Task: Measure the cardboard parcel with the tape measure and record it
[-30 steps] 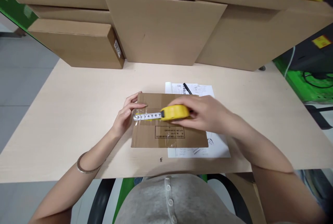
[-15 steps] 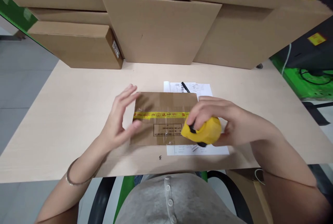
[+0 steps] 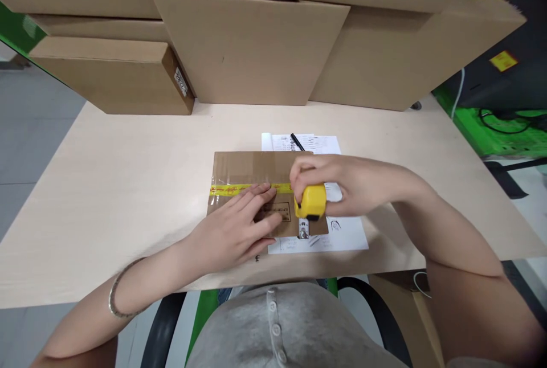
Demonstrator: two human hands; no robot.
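Observation:
A small cardboard box [image 3: 252,166] with yellow printed tape across its top lies in front of me, partly on sheets of paper. My left hand [image 3: 241,223] rests on the box's top with its fingers stretched out, covering part of the tape and the printed frame. Wrapped round a yellow tape measure [image 3: 314,200], my right hand [image 3: 320,180] holds it over the right part of the box. A short length of its silver blade [image 3: 303,228] comes out at the bottom, the end at the box's near edge.
Paper sheets [image 3: 348,234] show beyond and beside the box, with a black pen [image 3: 297,142] on the far part. Large cardboard boxes [image 3: 250,49] stand stacked along the back of the table [image 3: 141,168]. A flatter box [image 3: 111,80] stands at back left.
My left hand has come down from beside the box onto its top. My right hand has moved left with the tape measure, whose blade now shows at the box's near edge.

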